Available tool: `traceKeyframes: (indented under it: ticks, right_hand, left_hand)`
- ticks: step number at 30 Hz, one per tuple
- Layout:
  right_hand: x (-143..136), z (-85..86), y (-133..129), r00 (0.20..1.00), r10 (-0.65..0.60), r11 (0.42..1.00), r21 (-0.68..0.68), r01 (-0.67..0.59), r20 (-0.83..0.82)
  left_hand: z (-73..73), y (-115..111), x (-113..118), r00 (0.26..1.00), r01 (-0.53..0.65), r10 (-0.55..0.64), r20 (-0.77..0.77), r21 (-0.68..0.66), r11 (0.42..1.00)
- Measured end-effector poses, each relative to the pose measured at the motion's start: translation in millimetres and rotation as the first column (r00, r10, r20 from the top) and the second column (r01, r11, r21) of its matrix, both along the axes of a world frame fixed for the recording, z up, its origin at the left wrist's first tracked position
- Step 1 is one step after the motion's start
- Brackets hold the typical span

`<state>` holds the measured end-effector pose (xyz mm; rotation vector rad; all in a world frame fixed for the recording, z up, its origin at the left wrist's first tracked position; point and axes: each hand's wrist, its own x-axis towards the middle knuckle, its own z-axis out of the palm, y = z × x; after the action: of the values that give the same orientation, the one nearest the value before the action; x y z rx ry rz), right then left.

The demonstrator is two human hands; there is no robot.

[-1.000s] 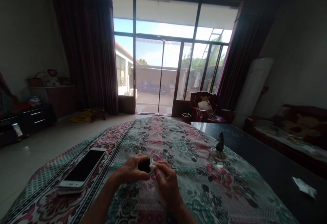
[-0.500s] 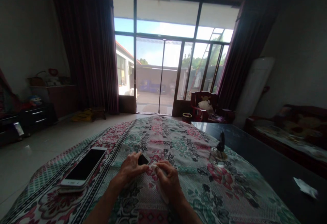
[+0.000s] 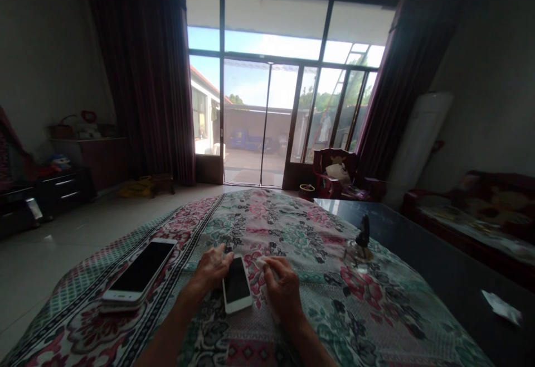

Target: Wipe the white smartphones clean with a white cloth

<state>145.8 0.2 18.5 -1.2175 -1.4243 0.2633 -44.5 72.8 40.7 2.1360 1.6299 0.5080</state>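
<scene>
A small white phone (image 3: 237,283) with a dark screen lies face up on the patterned tablecloth (image 3: 288,211). Beside its upper left edge rests my left hand (image 3: 214,269), fingers apart and holding nothing that I can see. My right hand (image 3: 283,289) is just right of the phone, closed on a thin white wipe (image 3: 262,261) that sticks out at the fingertips. Farther left lies a larger white phone (image 3: 142,272), face up on top of another flat pale thing.
Right of my hands stands a clear spray bottle (image 3: 363,247) with a black top. A white packet (image 3: 501,307) lies on the dark tabletop (image 3: 409,244) at the right. Beyond are a wooden armchair (image 3: 334,174) and glass doors (image 3: 259,127).
The small phone, earlier mostly covered by my hands, now lies in plain view between them. My right hand has moved slightly right and away from my left, keeping the white wipe.
</scene>
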Motion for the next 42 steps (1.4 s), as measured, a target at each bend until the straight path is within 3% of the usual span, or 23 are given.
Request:
traceKeyframes:
  ticks: [6,10,14,17,23,30,36,42]
  right_hand:
    - [-4,2.6,-9,0.955,0.028,0.983,-0.182,0.027,0.295]
    - [-8,2.5,-13,0.921,0.059,0.97,-0.241,0.039,0.385]
    - [0,3.5,-8,0.949,0.013,0.969,-0.24,0.066,0.314]
    - [8,4.1,-4,0.962,-0.034,0.968,-0.231,0.099,0.271]
    - [11,1.9,-2,0.952,-0.072,0.969,-0.205,0.138,0.298]
    - [11,3.5,-4,0.946,-0.08,0.96,-0.232,0.158,0.314]
    - [10,3.0,-4,0.948,-0.065,0.951,-0.267,0.153,0.313]
    - [10,2.6,-6,0.906,-0.054,0.937,-0.291,0.191,0.42]
  left_hand:
    - [-1.4,-1,-25,0.971,0.213,-0.218,-0.1,-0.062,0.975]
    - [-6.1,-11,-7,0.921,0.353,-0.352,-0.169,-0.024,0.935]
    - [-6.3,-21,18,0.858,0.485,-0.479,-0.185,-0.013,0.874]
    - [-1.8,-26,21,0.857,0.48,-0.469,-0.212,0.001,0.877]
    - [5.3,-22,2,0.899,0.355,-0.344,-0.271,-0.008,0.935]
    - [8.7,-28,16,0.857,0.477,-0.478,-0.192,-0.055,0.877]
    - [12.7,-31,17,0.88,0.426,-0.424,-0.213,-0.039,0.904]
    - [10.3,-29,15,0.898,0.404,-0.392,-0.199,0.023,0.914]
